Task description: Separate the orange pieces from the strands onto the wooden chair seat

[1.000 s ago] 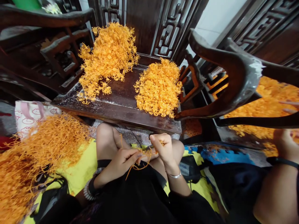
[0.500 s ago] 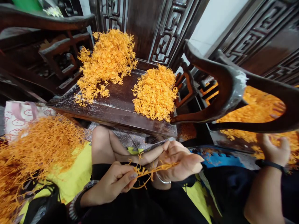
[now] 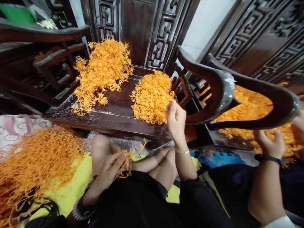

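My left hand (image 3: 116, 164), over my lap, is closed on a few thin orange plastic strands (image 3: 133, 153) with branching ends that stick out past the fingers. Raised to the right edge of the neat pile of orange flower-like pieces (image 3: 152, 98) is my right hand (image 3: 176, 118). Its fingers are pinched together, their tips partly hidden; whether a piece is between them I cannot make out. A looser, taller pile of the same orange pieces (image 3: 104, 66) lies on the left of the dark wooden chair seat (image 3: 118, 99).
A big heap of orange strands (image 3: 47, 155) is on the left beside a white printed bag (image 3: 14, 129), over yellow cloth (image 3: 68, 186). At right, another person's hand (image 3: 270, 145) is by a wide orange pile (image 3: 249, 110) behind curved chair arms (image 3: 223, 98).
My right hand has left the strands near my left hand and moved up to the neat pile. My left hand has shifted slightly left, still holding strands. The view has tilted somewhat.
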A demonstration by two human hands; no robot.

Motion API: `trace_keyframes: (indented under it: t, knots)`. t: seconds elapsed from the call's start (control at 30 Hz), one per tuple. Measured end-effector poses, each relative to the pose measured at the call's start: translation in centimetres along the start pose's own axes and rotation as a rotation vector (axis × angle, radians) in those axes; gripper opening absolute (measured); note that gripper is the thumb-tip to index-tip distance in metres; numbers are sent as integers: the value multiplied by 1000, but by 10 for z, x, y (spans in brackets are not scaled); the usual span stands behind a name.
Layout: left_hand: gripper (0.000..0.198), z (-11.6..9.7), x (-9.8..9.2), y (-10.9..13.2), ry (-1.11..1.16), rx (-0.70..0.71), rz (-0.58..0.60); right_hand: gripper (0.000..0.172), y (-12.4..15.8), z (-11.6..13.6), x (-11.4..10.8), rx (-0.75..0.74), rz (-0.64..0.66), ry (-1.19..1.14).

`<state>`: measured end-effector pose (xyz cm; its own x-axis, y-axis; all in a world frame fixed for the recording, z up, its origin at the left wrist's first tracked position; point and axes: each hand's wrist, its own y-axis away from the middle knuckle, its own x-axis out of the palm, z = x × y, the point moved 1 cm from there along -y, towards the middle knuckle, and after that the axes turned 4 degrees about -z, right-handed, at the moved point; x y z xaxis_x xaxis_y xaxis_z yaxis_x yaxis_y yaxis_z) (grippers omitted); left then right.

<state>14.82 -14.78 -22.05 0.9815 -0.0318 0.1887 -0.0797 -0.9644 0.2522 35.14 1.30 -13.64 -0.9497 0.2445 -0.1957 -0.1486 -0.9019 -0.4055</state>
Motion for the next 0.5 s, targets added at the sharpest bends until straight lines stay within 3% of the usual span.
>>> trace_keyframes:
  t: [0.07, 0.17, 0.27, 0.37, 0.4, 0.5]
  knots:
    - [50, -3, 7, -6, 13, 22, 28, 30, -34, -17, 14, -196, -80, 391]
    - [49, -5, 11, -10, 34, 51, 24, 13, -82, -39, 17, -186, -22, 799]
    - [49, -7, 10, -12, 27, 73, 15, 18, -85, -43, 22, -161, 0, 821]
    - [47, -10, 9, -15, 4, 77, 25, 22, -43, -21, 29, -376, -29, 541]
    - [46, -11, 9, -15, -1, 75, 34, 21, -24, -12, 31, -422, 76, 414]
    - [44, -13, 7, -16, -16, 72, 75, 19, 31, 9, 34, -325, 745, 91]
